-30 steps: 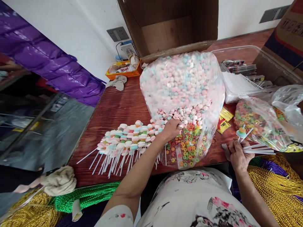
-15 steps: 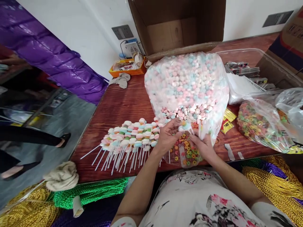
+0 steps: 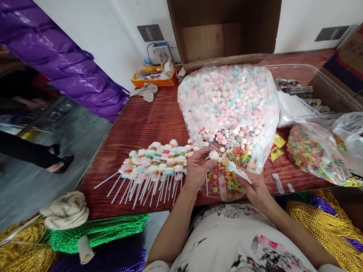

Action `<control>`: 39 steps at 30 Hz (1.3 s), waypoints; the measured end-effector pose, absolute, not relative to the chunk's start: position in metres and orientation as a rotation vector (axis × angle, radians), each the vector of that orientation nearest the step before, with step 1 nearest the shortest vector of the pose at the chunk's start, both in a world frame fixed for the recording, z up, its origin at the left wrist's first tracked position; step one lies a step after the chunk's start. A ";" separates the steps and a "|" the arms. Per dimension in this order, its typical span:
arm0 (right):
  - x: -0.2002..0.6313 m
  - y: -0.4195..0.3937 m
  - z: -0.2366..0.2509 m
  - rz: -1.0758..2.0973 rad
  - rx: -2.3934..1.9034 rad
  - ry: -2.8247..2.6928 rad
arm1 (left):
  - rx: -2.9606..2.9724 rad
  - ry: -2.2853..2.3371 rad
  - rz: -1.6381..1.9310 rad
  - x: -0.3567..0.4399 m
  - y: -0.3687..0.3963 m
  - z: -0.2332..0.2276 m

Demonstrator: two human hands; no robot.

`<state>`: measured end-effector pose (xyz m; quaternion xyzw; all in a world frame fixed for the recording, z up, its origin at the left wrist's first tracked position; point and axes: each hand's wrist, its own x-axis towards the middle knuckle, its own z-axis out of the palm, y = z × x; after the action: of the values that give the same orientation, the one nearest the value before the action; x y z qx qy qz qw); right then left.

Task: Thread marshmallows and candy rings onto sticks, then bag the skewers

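Note:
My left hand (image 3: 197, 169) pinches a round white marshmallow (image 3: 213, 155) between thumb and fingertips. To its right, my right hand (image 3: 257, 189) is closed on several white sticks (image 3: 242, 175); a blue-and-white marshmallow (image 3: 230, 165) is on the tip of one, pointing toward my left hand. Beneath both hands lie loose coloured cereal rings (image 3: 227, 184) on clear plastic. Just beyond them, pastel marshmallows (image 3: 227, 136) spill from the mouth of a large clear bag (image 3: 227, 90). Left of my left hand is a pile of finished-looking skewers (image 3: 159, 160), marshmallows and rings threaded on white sticks.
A second bag of cereal rings (image 3: 309, 151) and yellow packets (image 3: 276, 147) lie to the right. Behind are a clear plastic bin (image 3: 297, 68), an open cardboard box (image 3: 227, 37) and an orange tray (image 3: 154, 81). Shiny bead strands (image 3: 99, 230) sit below the table (image 3: 136, 121); a person's legs (image 3: 31, 151) show at left.
My hands have moved apart from close together over the rings. The white marshmallow now shows clearly in my left fingers. The view has shifted slightly, and the person's legs at left have moved.

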<state>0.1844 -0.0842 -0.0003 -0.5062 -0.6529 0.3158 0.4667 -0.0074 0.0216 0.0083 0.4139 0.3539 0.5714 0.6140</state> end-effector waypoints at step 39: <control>0.149 -0.070 -0.011 1.151 -1.221 -1.163 | 2.246 1.004 1.652 -0.008 0.006 0.008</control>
<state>0.1489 -0.0703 -0.0108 -0.5099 -0.4856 0.4806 0.5226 -0.0077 0.0063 0.0083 0.7549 0.3374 0.5552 0.0893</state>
